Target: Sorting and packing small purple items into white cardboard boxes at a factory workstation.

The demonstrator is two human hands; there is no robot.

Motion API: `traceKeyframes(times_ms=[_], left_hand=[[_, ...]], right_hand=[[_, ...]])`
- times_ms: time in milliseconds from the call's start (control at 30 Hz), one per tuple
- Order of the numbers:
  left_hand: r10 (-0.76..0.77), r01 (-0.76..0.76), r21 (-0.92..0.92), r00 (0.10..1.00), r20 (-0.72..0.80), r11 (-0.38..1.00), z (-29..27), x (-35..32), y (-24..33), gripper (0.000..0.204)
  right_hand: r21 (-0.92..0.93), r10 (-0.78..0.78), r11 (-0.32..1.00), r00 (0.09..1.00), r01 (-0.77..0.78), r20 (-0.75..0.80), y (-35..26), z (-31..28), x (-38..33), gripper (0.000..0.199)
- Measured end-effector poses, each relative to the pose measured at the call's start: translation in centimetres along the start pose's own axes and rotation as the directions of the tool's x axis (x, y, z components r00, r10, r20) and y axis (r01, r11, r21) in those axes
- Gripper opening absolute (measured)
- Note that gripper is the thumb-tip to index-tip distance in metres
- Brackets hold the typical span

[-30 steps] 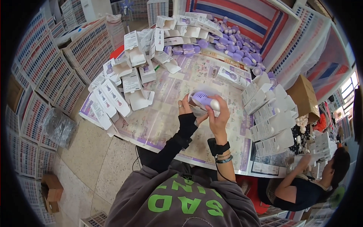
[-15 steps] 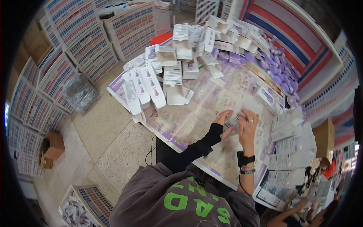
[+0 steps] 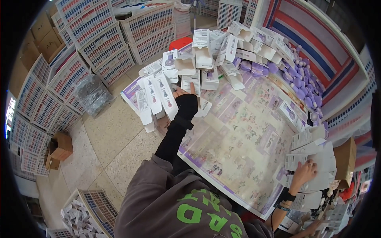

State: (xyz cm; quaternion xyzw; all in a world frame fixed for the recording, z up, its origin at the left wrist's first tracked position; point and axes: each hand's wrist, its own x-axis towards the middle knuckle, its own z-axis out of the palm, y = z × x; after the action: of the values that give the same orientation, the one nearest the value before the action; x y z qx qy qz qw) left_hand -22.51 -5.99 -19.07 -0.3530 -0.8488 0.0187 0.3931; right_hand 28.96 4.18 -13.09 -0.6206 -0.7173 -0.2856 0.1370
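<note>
Fingers (image 3: 193, 88) of the left hand (image 3: 186, 96) stand apart from one another, one pointing straight up along the printed face of a white cardboard carton with purple markings (image 3: 190, 80), the others angled toward the left. From my end I see them lying against that carton, which sits directly under and beyond the fingertips; the thumb is hidden from me, so I cannot tell whether they pinch it. A black fabric sleeve (image 3: 168, 137) covers the left forearm and the back of the hand, leaving the fingers bare.

I have the right hand (image 3: 305, 173) well apart from it, over a row of open white cartons with raised flaps (image 3: 317, 150) at the right edge of the table covered with a patterned sheet (image 3: 238, 142). Its fingers are bent and slightly parted just over the cartons' flaps; I cannot tell whether they grip one. A black strap (image 3: 285, 195) rings that wrist.

Just left of the left hand I make out long white cartons with small device pictures (image 3: 164, 95), tilted side by side. A heap of rounded purple-and-white plastic devices (image 3: 302, 81) lies at the far right, beyond a closed white-and-purple carton (image 3: 291, 115).
</note>
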Motion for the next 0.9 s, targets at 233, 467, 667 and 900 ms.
traceKeyframes(times_ms=[233,467,667,900], left_hand=[[0.045,0.160,-0.496,0.926,0.376,0.853,-2.4,-0.2,2.7,0.045],[0.343,0.298,-0.955,0.897,0.280,0.001,-11.2,0.2,6.4,0.022],[0.473,0.188,-0.888,0.880,-0.037,-0.420,-8.9,4.9,11.4,0.011],[0.305,0.267,-0.831,0.944,0.124,-0.488,-6.0,5.2,11.9,0.013]], right_hand=[[-0.152,0.291,0.944,0.956,-0.292,-0.027,-1.6,-2.3,-0.2,0.058],[0.594,-0.050,0.793,0.986,0.135,-0.157,-9.3,-3.6,9.0,0.043],[0.937,-0.595,0.334,0.794,0.100,0.128,-17.0,8.7,22.7,0.044],[0.720,-0.676,0.547,0.733,0.428,0.078,-31.7,17.4,28.7,0.061]])
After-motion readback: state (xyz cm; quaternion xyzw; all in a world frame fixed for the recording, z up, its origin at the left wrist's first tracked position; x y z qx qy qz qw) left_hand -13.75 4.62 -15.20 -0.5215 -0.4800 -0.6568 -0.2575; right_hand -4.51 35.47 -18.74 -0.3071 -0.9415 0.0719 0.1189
